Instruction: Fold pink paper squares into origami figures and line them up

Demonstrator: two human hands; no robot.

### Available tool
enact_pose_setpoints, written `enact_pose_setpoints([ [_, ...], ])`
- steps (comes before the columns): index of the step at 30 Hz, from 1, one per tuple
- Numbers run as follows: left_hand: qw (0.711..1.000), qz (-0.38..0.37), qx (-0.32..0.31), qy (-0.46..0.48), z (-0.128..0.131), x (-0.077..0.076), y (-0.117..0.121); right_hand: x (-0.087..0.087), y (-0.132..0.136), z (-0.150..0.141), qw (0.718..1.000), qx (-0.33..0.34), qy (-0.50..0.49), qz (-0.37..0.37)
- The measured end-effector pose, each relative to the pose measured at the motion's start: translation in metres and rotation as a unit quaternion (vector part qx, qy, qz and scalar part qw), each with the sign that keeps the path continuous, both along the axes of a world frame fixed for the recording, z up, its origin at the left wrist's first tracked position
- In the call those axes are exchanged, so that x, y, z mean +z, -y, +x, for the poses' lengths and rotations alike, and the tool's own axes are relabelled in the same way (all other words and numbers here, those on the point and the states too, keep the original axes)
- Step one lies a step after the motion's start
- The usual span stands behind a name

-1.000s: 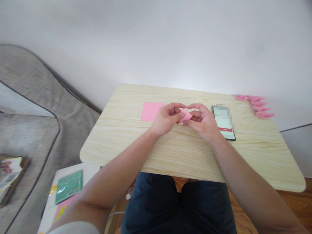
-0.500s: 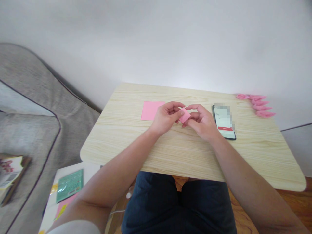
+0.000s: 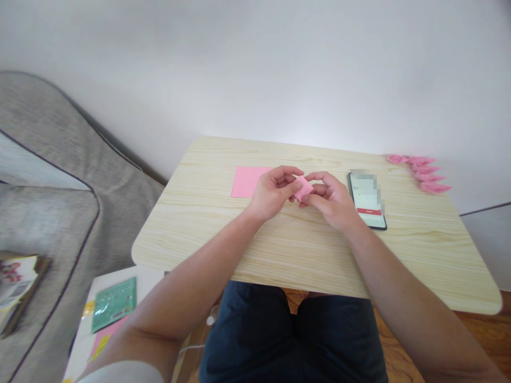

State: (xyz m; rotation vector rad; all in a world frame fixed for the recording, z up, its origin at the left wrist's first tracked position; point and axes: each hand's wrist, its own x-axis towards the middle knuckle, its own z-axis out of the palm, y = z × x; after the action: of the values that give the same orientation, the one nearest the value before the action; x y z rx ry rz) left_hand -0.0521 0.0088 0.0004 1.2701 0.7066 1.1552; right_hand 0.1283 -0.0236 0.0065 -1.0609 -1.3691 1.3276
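Note:
My left hand (image 3: pixel 272 193) and my right hand (image 3: pixel 330 199) meet over the middle of a pale wooden table (image 3: pixel 303 250). Both pinch a small folded pink paper piece (image 3: pixel 304 188) between thumbs and fingers, held just above the tabletop. A flat square of pink paper (image 3: pixel 246 181) lies on the table just left of my left hand. A phone (image 3: pixel 367 199) with a lit screen lies just right of my right hand.
Several folded pink paper pieces (image 3: pixel 420 172) sit in a row at the table's far right corner. A grey sofa (image 3: pixel 51 175) stands to the left. A low white surface with a green packet (image 3: pixel 114 304) is at lower left. A white wall rises behind the table.
The hands have shifted slightly and the fingers have worked the pink piece, which now sits a bit lower between the thumbs. Nothing else has moved.

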Motion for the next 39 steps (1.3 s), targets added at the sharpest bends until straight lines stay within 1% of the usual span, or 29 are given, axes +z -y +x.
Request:
enact_pose_setpoints([
  [8, 1.000, 0.000, 0.007, -0.016, 0.0002, 0.0012, 0.0017, -0.0001, -0.0018, 0.0021, 0.999, -0.015, -0.025, -0.015],
  [13, 0.999, -0.042, -0.003, -0.032, 0.0001, 0.0000, -0.0007, 0.0023, -0.0002, 0.0031, 0.998, 0.005, -0.056, 0.026],
  [16, 0.997, -0.068, -0.017, -0.023, -0.0015, -0.0009, -0.0026, 0.0029, -0.0006, 0.0018, 0.998, -0.010, -0.041, 0.042],
  [19, 0.997, -0.076, -0.026, -0.014, -0.0030, 0.0000, -0.0025, 0.0018, -0.0023, 0.0009, 0.998, -0.038, -0.044, 0.029],
  [24, 0.999, -0.027, 0.022, -0.033, -0.0006, 0.0044, 0.0014, 0.0018, -0.0033, 0.0024, 0.997, -0.075, -0.003, 0.026],
  [28, 0.996, 0.018, 0.041, -0.077, 0.0007, 0.0032, 0.0018, 0.0029, -0.0030, 0.0035, 0.993, -0.106, 0.034, 0.038],
  [32, 0.992, 0.036, 0.045, -0.114, -0.0011, 0.0000, 0.0003, 0.0036, -0.0033, 0.0039, 0.988, -0.130, 0.055, 0.060],
  [39, 0.991, 0.036, 0.035, -0.128, -0.0022, 0.0015, 0.0019, 0.0027, -0.0036, 0.0054, 0.990, -0.120, 0.028, 0.062],
])
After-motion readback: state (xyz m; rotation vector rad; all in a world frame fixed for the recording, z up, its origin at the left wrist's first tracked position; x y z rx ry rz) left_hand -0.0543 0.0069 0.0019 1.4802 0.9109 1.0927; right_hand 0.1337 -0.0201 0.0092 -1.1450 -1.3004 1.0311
